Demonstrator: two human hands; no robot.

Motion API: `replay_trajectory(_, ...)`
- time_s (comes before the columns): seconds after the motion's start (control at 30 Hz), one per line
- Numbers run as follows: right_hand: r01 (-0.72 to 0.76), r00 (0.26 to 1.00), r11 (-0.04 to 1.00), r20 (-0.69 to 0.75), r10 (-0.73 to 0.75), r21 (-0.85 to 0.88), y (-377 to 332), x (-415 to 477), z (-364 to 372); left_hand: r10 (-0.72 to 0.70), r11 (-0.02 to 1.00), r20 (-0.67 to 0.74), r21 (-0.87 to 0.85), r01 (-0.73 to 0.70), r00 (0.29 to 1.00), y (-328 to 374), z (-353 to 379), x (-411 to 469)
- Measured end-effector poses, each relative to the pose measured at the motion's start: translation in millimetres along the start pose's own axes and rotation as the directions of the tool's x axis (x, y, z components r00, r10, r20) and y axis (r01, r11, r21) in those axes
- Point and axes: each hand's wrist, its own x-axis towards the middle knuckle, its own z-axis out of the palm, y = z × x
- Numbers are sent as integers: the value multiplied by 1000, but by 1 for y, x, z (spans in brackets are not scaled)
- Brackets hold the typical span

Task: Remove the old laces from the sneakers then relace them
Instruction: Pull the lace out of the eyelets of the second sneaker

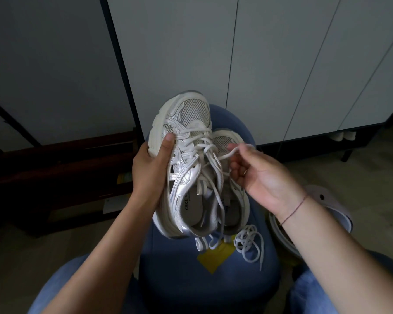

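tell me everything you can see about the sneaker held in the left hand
The sneaker is white, with a mesh toe, glossy silver overlays, a chunky pale sole and an insole with dark print. It is held in the air, toe pointing away from the person, opening toward the camera, above a blue stool. The left hand grips its side, thumb on the upper. Its white lace is threaded but loose; the right hand pinches a loop of it pulled out sideways.

A home room, tall white cupboard doors (270, 64), blue padded stool (179, 282), clog slipper (335, 208) on the floor (361, 168)
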Motion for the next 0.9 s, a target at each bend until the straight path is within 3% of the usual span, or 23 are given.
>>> replay_trajectory(0.2, 229, 971, 908, 11, -240, -351, 12, -6, 14, 19, 1000, -1, 3, -19, 1000, 2, 0, -3)
replay_trajectory(0.37, 155, 982, 969, -75, -172, -194, 4, -5, 12, 7, 999, 0, -37, -7, 1000, 2, -4, 0)
replay_trajectory(0.43, 116, 988, 942, -56, -141, -314, 2, -5, 8, 23, 1000, -7, -16, -23, 1000, 3, -6, 1)
replay_trajectory(0.5, 99, 994, 819, 17, -109, -565, 2, -6, 4, 41, 999, -13, 22, -41, 999, 7, -8, 0)
replay_trajectory(0.57, 115, 993, 597, 77, -89, -794, 3, -7, 1, 64, 996, -23, 67, -63, 998, 8, -10, 1)
replay_trajectory(0.63, 161, 984, 358, 121, -132, -920, 4, -7, 0, 86, 991, -26, 108, -82, 996, 9, -12, 1)
replay_trajectory(0.67, 194, 972, 287, 144, -185, -938, 5, -8, 0, 97, 988, -25, 125, -93, 995, 9, -12, 1)
replay_trajectory(0.8, 428, 847, 294, 265, -462, -855, 7, -12, 8, 129, 977, -9, 171, -126, 992, 8, -10, -1)
replay_trajectory(0.9, 569, 778, 242, 419, -467, -786, 9, -11, 12, 154, 963, 29, 218, -156, 988, 9, -6, -3)
